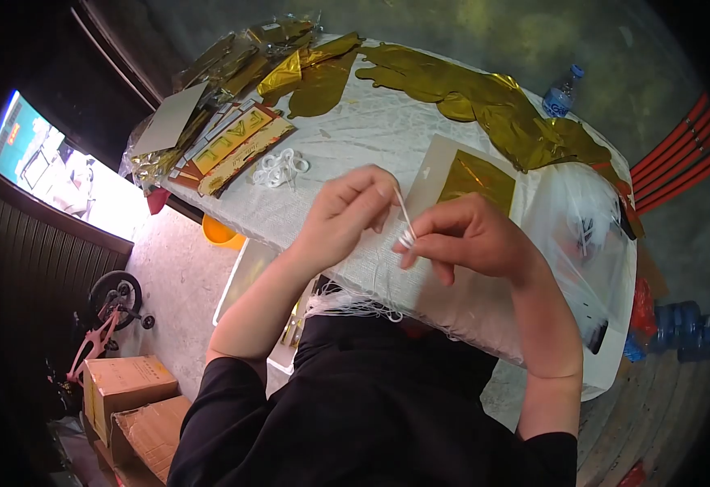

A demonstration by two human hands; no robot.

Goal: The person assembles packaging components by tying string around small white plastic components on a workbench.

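Observation:
My left hand (353, 209) pinches one end of a thin white string (404, 204) between thumb and fingers. The string runs taut to my right hand (473, 239), whose thumb and fingertips close on a small white coil of it. Both hands are raised over the front edge of the white-covered table (331, 142). Just behind my right hand lies a pale card (432, 166) with a folded gold foil sheet (493, 180) on it. Left of my left hand sits a small pile of white string coils (278, 168).
Flat gold foil balloons (444, 77) stretch along the far edge, near a water bottle (562, 93). Printed cards (237, 146) and packaged foil (233, 61) are at the left. A clear plastic bag (570, 219) lies at the right. Loose white strings (347, 303) hang at the front edge.

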